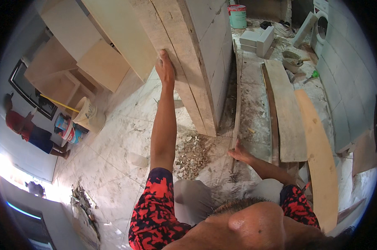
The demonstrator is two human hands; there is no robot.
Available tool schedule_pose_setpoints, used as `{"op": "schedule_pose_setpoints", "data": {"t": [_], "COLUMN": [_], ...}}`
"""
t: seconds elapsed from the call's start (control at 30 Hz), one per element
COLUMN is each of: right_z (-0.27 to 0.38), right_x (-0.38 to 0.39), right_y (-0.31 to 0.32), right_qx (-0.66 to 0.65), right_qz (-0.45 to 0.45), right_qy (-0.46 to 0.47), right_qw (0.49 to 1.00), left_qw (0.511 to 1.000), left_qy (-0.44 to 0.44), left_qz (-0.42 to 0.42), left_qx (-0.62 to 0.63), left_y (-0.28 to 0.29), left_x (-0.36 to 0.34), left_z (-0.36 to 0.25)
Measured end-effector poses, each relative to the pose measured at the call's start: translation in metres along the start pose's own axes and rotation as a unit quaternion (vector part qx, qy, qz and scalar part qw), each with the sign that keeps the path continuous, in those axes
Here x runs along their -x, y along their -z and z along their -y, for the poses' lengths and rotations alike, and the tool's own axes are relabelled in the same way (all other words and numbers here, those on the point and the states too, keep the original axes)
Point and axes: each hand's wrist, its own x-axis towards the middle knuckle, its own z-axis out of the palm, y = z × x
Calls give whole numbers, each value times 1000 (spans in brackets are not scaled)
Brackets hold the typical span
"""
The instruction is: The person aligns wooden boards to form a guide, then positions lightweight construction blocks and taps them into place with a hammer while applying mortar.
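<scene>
Gripping upright board (pixel 157 31), left hand (pixel 166 71) curled, right hand (pixel 241 154) loose at strip (pixel 238 91), hold unclear

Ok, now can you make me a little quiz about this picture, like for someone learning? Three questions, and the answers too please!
1. Which hand of the camera wearer touches the tall wooden boards?
2. True or false: the rubble pile lies on the floor.
3. Fill in the colour: the stick poking out of the cream bucket is ____.

Key:
1. The left hand.
2. True.
3. Yellow.
</scene>
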Motion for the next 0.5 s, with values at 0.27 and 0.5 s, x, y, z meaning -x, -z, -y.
{"op": "schedule_pose_setpoints", "data": {"t": [0.27,0.5], "right_z": [-13,-2], "right_x": [6,13], "right_y": [5,0], "right_qx": [-42,-60], "right_qz": [-36,-37], "right_qy": [-19,-42], "right_qw": [998,997], "left_qw": [984,973], "left_qy": [-114,-137], "left_qz": [-129,-106], "left_qx": [45,153], "left_y": [35,123], "left_x": [22,65], "left_z": [14,20]}}
